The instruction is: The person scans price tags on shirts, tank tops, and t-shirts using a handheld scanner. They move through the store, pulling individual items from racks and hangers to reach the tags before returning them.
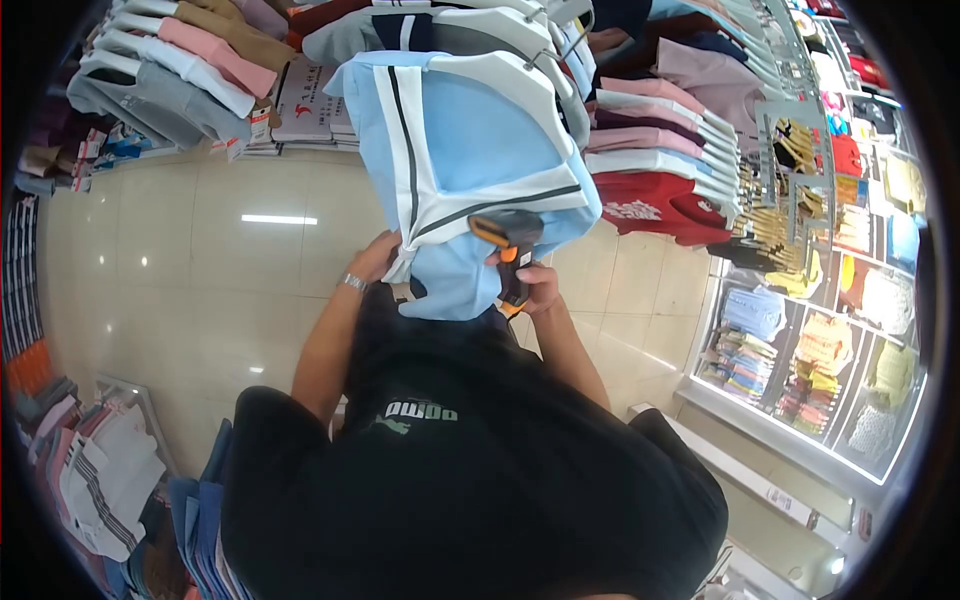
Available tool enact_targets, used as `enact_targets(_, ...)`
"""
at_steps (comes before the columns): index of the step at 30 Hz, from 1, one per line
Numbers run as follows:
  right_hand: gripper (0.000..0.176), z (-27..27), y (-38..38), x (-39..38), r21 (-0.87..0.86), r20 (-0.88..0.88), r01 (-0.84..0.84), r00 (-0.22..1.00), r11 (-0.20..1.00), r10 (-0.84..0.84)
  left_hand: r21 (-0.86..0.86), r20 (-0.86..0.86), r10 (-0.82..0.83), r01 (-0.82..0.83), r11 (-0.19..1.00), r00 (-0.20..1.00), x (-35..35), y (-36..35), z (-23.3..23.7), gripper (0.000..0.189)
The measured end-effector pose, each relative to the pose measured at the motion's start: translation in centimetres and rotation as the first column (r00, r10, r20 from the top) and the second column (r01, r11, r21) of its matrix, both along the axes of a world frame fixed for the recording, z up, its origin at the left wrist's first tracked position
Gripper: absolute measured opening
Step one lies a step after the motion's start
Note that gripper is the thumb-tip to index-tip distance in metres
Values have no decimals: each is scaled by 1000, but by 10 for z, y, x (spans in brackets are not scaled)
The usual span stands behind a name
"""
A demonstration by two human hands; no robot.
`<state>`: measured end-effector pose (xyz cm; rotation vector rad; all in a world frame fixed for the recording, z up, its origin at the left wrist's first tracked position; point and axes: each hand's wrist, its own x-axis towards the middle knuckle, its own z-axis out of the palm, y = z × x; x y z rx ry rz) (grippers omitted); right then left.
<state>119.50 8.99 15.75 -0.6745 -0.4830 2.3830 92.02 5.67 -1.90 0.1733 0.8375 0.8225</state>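
A light blue top with white bands and dark stripes (470, 130) hangs on a white hanger (515, 75) in front of me. My left hand (375, 258) is closed on the top's white edge at the lower left. My right hand (540, 288) is wrapped around the dark handle of a black and orange barcode scanner (508, 232). The scanner is pistol-shaped, and its wide head lies over the lower right part of the top. Some of my right fingers are hidden behind the handle.
Behind the top, more clothes hang on a rack (575, 12). Pink, white and red shirts (660, 150) hang on the right, grey and pink ones (190, 70) on the left. A lit display case (800, 370) stands at right. Folded clothes (105, 480) lie at lower left.
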Motion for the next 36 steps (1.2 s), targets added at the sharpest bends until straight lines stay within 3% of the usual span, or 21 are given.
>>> enact_targets(1, 47, 4, -4, -2, -7, -12, 71, 997, 997, -71, -14, 104, 27, -26, 1000, 994, -3, -13, 3, 45)
enact_targets(2, 47, 7, -7, -3, -19, -23, 139, 990, 990, -139, -50, 96, 30, -26, 998, 995, -5, -27, 6, 45)
enact_targets(3, 49, -12, -6, 13, -70, -136, 86, 986, 994, -94, -83, 84, 37, -30, 996, 996, -9, -38, 11, 45)
enact_targets(6, 54, 26, -11, -9, -139, 138, 327, 941, 935, -309, -53, 16, 45, -44, 998, 999, -25, -66, 27, 49)
enact_targets(8, 53, 2, -6, 13, -103, 48, 222, 975, 970, -218, -7, 40, 113, -112, 994, 993, -32, -85, 9, 51)
enact_targets(10, 53, -17, -1, 33, -109, -19, 136, 990, 985, -139, -47, 85, 202, -198, 979, 976, -37, -93, 47, 50)
enact_targets(13, 56, -12, 0, 40, -69, 14, 45, 999, 997, -44, -21, 175, 332, -334, 942, 927, -37, -110, 64, 47)
enact_targets(16, 58, -11, -12, 50, 45, 89, -38, 995, 998, 34, -16, 37, 425, -424, 905, 905, -16, -136, 84, 46)
enact_targets(19, 52, -24, -22, 66, 35, 101, -165, 982, 986, 161, -26, 154, 468, -470, 882, 870, -4, -153, 92, 43)
enact_targets(25, 42, -30, -45, 74, 190, 51, -221, 975, 957, 215, -17, 180, 497, -502, 865, 849, 7, -181, 95, 44)
enact_targets(31, 45, -21, -49, 83, 315, 141, -289, 956, 904, 257, -30, 395, 506, -540, 841, 767, 18, -198, 102, 51)
enact_targets(34, 49, 0, -52, 80, 351, 170, -327, 944, 877, 284, -62, 301, 597, -609, 790, 744, 35, -196, 121, 47)
enact_targets(36, 52, 8, -55, 78, 290, 141, -355, 934, 889, 328, 19, 191, 606, -621, 784, 772, 48, -196, 115, 44)
